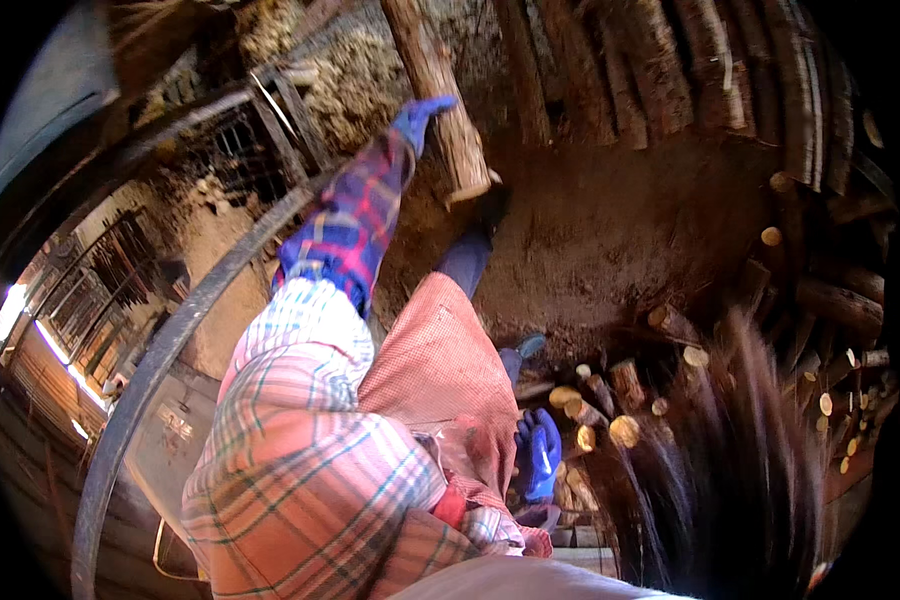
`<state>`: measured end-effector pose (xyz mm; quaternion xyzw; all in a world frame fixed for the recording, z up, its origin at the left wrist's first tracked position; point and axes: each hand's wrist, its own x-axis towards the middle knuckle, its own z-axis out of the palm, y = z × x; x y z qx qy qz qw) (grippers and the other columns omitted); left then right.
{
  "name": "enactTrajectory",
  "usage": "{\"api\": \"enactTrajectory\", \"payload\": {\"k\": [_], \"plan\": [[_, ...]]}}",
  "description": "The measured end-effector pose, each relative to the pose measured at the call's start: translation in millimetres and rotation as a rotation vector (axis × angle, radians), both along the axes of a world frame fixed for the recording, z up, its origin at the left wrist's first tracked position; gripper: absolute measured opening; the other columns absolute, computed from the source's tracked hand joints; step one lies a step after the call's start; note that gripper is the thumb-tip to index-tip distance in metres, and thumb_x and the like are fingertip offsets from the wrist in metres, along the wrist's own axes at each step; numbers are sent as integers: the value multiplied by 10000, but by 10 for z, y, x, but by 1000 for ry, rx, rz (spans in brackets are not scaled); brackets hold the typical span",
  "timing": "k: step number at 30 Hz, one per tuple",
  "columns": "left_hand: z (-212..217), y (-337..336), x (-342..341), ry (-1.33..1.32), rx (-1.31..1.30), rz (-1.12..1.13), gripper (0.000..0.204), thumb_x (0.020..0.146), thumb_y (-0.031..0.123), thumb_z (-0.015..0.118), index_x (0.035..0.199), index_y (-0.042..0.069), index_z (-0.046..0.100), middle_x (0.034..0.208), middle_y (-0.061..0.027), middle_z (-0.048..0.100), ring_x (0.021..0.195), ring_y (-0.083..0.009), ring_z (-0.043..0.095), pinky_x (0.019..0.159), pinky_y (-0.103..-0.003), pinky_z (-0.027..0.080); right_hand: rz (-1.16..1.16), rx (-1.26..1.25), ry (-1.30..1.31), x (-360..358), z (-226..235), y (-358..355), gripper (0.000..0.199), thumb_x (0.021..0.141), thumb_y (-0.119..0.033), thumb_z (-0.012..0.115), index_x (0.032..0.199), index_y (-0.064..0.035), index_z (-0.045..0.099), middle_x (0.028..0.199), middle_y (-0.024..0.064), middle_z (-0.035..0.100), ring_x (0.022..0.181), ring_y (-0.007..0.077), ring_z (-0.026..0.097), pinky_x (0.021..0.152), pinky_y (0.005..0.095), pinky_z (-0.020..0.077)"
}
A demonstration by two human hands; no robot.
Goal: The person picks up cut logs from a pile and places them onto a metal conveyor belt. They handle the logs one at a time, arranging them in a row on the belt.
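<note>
My left hand [423, 116], in a blue-purple glove, lies across a thick bark-covered log [438, 85] at the top centre. Its fingers reach over the bark, and the log leans at a slant, its cut lower end close to my foot. Down by my right side hangs my right hand [541, 455] in a blue glove. The fingers there are loosely bent and a little apart, with nothing visible in them. Below that hand lie small cut logs [625, 431] with pale round ends.
Long logs [660, 70] lean in a row along the far side. More cut wood [840, 300] is piled at the right. A curved-looking dark metal rail [160, 350] runs along my left. Brown earth floor [630, 230] lies ahead. Dark hair [710, 480] hides part of the lower right.
</note>
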<state>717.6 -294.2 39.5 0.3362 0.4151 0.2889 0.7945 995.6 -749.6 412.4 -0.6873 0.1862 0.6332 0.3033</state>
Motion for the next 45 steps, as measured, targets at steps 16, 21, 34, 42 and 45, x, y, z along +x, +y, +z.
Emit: {"api": "enactTrajectory", "payload": {"k": [16,21,34,42,45], "plan": [[4197,-3378,3270,-157,-521,-1071,411,824,236,655,1172,46,543,1029,-73,620,953,-208,596,837,-344,499,-437,859,-403,663,947,-438,629,829,-344,665,1304,-22,407,1188,49,498,1076,159,476,944,333,401],[5483,-4674,4318,-261,127,-1456,620,800,330,711,1245,-29,471,1141,-100,584,1057,-176,541,918,-323,429,-762,974,-769,1270,1753,-1891,626,776,-294,735,1273,-42,450,1137,40,542,997,150,529,873,314,451],[4921,-4870,4164,214,502,-1600,651,778,309,735,1280,-2,461,1234,-147,546,1125,-247,512,967,-371,404,-226,-699,-1631,3380,3350,-5547,1036,629,-642,704,1407,-82,312,1288,241,498,1180,377,500,997,427,402],[4574,-4118,3665,308,414,-1192,612,812,341,691,1233,-60,500,1203,-144,555,1096,-220,526,944,-343,424,218,-698,-1456,3209,2778,-5377,822,698,-483,714,1349,-90,400,1149,207,581,1051,312,584,896,420,471],[4275,-3918,3448,442,420,-1161,653,787,386,696,1227,-55,503,1163,-168,584,1066,-252,553,926,-352,441,231,-699,-1473,3002,2836,-5922,739,731,-415,701,1322,-74,417,1118,190,578,1027,291,579,894,397,471]]}}
